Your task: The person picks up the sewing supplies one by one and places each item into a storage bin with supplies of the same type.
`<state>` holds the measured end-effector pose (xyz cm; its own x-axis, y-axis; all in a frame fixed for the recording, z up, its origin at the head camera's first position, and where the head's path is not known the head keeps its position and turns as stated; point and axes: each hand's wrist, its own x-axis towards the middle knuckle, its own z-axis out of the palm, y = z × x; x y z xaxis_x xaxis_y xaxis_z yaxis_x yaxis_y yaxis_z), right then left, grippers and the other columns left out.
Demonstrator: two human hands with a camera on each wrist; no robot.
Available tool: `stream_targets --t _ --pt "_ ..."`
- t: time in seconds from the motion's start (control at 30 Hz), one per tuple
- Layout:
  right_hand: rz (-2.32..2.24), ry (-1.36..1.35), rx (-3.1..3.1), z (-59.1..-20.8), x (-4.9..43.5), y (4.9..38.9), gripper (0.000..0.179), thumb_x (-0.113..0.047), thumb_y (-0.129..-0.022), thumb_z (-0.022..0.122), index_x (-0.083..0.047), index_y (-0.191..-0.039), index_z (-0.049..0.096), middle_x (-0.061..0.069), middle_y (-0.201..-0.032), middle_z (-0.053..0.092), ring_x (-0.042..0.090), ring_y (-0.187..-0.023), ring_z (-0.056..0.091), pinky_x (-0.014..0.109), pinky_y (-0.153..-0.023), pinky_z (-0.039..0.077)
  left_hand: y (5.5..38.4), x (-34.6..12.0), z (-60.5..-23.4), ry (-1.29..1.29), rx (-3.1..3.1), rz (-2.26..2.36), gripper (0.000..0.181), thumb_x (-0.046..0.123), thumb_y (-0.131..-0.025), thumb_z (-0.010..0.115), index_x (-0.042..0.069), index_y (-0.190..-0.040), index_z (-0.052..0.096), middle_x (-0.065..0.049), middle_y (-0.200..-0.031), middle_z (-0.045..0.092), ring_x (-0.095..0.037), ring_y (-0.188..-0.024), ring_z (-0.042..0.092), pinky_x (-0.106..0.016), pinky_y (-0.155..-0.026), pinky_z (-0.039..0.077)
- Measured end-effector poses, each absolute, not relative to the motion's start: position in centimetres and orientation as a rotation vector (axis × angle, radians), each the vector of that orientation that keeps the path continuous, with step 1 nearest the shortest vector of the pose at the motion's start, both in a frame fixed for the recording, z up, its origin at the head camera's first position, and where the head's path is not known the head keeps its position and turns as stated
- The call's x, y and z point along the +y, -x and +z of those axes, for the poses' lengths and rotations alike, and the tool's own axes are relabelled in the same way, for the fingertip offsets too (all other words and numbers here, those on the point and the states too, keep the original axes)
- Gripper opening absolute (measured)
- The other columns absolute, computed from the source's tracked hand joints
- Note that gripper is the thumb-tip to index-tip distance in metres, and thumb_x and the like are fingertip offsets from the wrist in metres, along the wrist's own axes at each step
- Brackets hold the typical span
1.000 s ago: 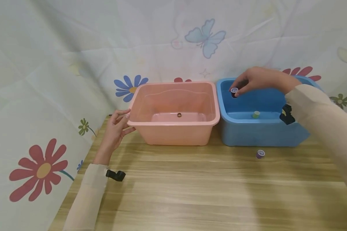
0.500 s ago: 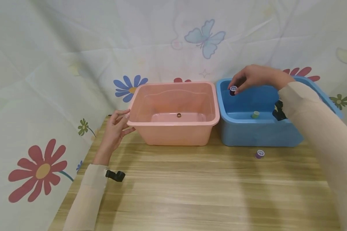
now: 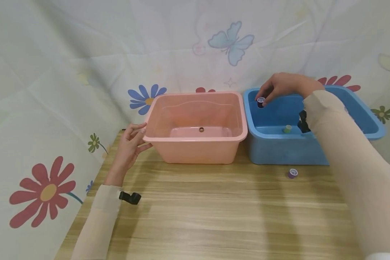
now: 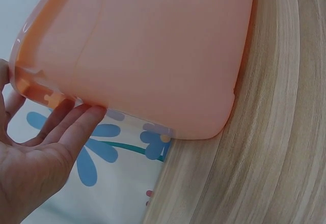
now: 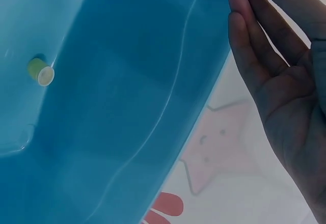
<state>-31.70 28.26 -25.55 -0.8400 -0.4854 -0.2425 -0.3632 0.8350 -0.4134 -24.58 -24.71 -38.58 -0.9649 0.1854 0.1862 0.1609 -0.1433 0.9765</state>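
1. The right hand [image 3: 281, 86] pinches a small dark cup [image 3: 261, 103] between thumb and fingertips, at the left end of the blue tub [image 3: 286, 151]; its pale top seems marked, though too small to read.
2. The left hand [image 3: 128, 144] holds the left rim of the pink tub [image 3: 195, 151], its fingers spread, some of them touching the outer wall below the rim.
3. A green cup [image 3: 287, 129] lies on the blue tub's floor, tipped over.
4. A purple cup [image 3: 292, 173] stands on the wooden table [image 3: 198, 216], in front of the blue tub.
5. A small brown ring [image 3: 201, 129] sits inside the pink tub.
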Motion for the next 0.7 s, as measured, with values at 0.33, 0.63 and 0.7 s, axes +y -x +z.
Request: stream_targets --t 0.33,0.63,0.7 --pt "-0.512 0.688 2.595 -25.86 28.66 31.52 0.049 -0.024 -0.091 0.079 -0.002 -0.133 0.065 0.018 -0.124 0.07 0.035 -0.115 0.068 0.057 -0.102 0.051 24.65 -24.52 -38.53 -0.429 2.039 2.331 0.026 0.017 -0.105 0.059 0.006 -0.128 0.056 -0.013 -0.138 0.055 -0.029 -0.107 0.071 -0.04 -0.083 0.062" --pt "-0.473 0.721 2.574 -25.74 28.68 31.51 0.049 -0.028 -0.094 0.076 0.0 -0.133 0.065 0.017 -0.123 0.071 0.034 -0.116 0.067 0.052 -0.101 0.054 24.76 -24.4 -38.56 -0.417 2.044 2.334 0.027 0.018 -0.104 0.06 0.006 -0.128 0.056 -0.014 -0.138 0.054 -0.027 -0.106 0.072 -0.039 -0.083 0.062" --pt "-0.458 0.73 2.58 -25.61 28.64 31.44 0.048 -0.029 -0.094 0.076 -0.001 -0.132 0.066 0.017 -0.124 0.07 0.034 -0.117 0.066 0.052 -0.101 0.054 24.78 -24.37 -38.54 -0.413 2.044 2.333 0.028 0.018 -0.104 0.06 0.006 -0.129 0.056 -0.014 -0.138 0.054 -0.027 -0.107 0.071 -0.039 -0.083 0.062"
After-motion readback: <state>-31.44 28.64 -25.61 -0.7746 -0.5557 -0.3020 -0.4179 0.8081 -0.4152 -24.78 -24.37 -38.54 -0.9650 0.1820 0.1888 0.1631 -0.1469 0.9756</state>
